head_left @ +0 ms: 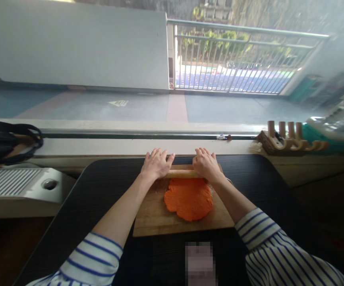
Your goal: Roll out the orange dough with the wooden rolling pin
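Covering the rolling pin's (182,174) ends, your left hand (156,163) lies spread; your right hand (205,163) bends, its grip unclear. Orange dough (188,200) lies on the board (154,222), just nearer you than both hands.

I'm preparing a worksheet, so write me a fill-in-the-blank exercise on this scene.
The flattened sheet on the wooden board is coloured ____.
The left hand and right hand rest on a rolling ____.
The sleeves are white with blue ____.

Missing words: orange; pin; stripes.
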Demonstrator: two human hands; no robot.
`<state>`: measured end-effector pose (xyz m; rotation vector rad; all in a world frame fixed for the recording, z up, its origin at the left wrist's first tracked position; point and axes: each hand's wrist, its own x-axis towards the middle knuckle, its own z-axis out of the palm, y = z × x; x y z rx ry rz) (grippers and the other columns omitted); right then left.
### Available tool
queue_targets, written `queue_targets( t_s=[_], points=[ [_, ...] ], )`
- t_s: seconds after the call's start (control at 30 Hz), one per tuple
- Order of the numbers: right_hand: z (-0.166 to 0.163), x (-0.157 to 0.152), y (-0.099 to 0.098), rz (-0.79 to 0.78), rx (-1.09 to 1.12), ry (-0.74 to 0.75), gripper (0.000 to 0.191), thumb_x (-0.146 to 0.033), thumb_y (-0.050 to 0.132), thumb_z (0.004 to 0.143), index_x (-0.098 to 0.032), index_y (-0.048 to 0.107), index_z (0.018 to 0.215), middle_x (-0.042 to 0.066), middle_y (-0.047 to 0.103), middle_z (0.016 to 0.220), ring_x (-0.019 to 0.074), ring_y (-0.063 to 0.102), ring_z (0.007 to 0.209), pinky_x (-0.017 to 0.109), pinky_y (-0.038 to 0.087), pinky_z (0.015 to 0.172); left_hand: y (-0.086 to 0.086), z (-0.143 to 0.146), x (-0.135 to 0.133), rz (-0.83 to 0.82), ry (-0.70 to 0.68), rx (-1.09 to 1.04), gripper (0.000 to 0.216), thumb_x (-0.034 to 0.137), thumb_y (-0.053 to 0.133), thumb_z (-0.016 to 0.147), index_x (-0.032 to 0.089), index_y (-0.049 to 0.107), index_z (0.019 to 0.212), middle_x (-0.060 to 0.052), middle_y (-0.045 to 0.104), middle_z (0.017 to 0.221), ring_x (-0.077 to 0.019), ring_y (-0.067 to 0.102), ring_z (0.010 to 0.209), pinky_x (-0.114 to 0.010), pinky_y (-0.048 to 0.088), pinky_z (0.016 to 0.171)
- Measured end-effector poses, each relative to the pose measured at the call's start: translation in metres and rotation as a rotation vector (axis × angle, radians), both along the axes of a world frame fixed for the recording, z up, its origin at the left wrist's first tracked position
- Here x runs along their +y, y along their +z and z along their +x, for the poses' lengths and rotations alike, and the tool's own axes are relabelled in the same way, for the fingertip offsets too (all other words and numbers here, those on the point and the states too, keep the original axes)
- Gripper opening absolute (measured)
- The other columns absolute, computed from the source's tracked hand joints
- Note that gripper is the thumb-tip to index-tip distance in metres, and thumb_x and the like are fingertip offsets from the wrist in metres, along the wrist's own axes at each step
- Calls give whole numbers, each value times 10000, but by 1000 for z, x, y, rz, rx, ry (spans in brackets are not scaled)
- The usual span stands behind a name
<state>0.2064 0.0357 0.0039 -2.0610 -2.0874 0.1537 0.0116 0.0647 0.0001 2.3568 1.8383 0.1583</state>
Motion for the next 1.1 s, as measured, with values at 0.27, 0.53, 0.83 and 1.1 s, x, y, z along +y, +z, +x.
queue_targets(
  t_s=[0.27, 0.53, 0.83, 1.1],
  points=[
    [-1, -20, -2, 4, -47, 59, 456, -265, 255, 921, -169, 417, 1336, 132, 406, 1439, 262, 283, 1361, 578, 215, 1073, 2, -2, -23, -39, -4, 24, 699, 607, 105, 908, 206, 404, 1395, -115, 361, 1482, -268, 238, 1397, -515, 158, 1120],
    [-4, -55, -6, 45, -108, 77, 511, -326, 267, 943, -151, 351, 1415, 126, 313, 1499, 262, 221, 1395, 551, 161, 1102, 2, -2, -65, 53, -25, 81, 704, 576, 88, 924, 168, 446, 1373, -120, 396, 1459, -266, 265, 1387, -500, 157, 1129],
    [-6, -98, -15, 147, -128, 115, 518, -365, 211, 978, -127, 402, 1396, 113, 329, 1488, 248, 212, 1401, 517, 83, 1129, -2, -6, -111, 148, -53, 88, 711, 539, 133, 942, 53, 453, 1351, -152, 421, 1433, -274, 309, 1367, -456, 185, 1140],
    [-1, -133, -14, 88, -58, 204, 536, -386, 219, 984, -101, 374, 1410, 92, 314, 1495, 219, 196, 1407, 448, 78, 1153, -11, -15, -147, 248, -118, 60, 617, 504, 264, 948, 61, 480, 1319, -174, 425, 1425, -280, 375, 1332, -457, 255, 1119]
  ],
)
